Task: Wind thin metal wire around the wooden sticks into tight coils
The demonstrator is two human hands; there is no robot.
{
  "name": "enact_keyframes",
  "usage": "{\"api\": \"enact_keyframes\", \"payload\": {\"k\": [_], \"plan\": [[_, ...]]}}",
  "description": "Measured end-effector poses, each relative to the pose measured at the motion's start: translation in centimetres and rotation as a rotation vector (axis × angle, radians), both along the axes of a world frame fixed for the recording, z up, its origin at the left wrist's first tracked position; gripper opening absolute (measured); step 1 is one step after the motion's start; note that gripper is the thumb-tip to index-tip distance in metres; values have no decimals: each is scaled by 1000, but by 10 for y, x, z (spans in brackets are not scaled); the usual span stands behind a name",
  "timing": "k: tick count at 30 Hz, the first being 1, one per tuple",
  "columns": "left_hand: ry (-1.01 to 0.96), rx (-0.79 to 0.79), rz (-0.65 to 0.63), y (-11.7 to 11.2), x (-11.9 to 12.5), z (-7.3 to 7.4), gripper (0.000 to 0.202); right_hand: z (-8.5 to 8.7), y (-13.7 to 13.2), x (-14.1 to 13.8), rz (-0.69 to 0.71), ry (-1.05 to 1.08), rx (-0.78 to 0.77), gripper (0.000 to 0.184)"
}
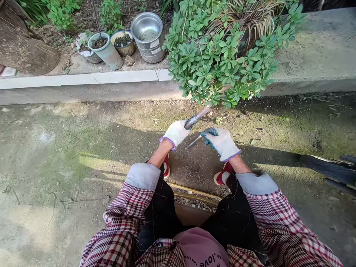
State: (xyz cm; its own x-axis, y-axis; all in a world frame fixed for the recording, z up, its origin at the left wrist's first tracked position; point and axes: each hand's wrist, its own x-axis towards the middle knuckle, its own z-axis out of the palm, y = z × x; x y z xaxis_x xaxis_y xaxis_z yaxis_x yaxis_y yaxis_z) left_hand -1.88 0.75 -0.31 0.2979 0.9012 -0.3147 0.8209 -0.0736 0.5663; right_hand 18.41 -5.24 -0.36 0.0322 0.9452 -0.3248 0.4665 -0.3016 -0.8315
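I sit low over a dirt and concrete ground, knees apart, wearing white work gloves with blue palms. My left hand (175,132) is closed round a grey, cylindrical tool handle (196,118) that points up and to the right toward a bushy green plant (222,55). My right hand (221,142) is closed on a thin metal rod (193,142) that slants down to the left, its tip just below my left hand. The two hands are close together but apart, above the bare ground between my red shoes (221,177).
A low concrete curb (83,78) runs across ahead. Beyond it stand a steel bucket (148,35), a pale plastic pot (105,50) and a small bowl-shaped pot (123,42). A dark object (330,170) lies at the right edge. A basket rim (194,194) shows between my legs.
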Motion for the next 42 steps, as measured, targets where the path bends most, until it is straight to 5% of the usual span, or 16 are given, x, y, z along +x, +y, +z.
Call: {"api": "enact_keyframes", "payload": {"k": [8,12,16,21,25,29,37,42], "plan": [[13,14,-8,-1,0,-3,25,-4,2,4,-20,-30,11,23],[-21,-17,78,4,-3,-1,27,-5,4,4,-111,115,-52,44],[52,-4,99,10,-7,4,31,8,-5,2,73,-12,46,27],[425,-4,-193,-2,-3,-7,34,28,-16,6,252,-148,145,23],[392,-111,-429,-25,10,-19,22,24,-3,35,53,-209,152,24],[243,-117,-556,-37,19,-9,22,7,16,60,-53,-283,58,27],[-163,-127,-196,-12,-3,15,30,-5,15,21,260,-401,-53,17],[240,1,-128,0,-9,13,34,5,-5,3,413,-339,0,18]]}}
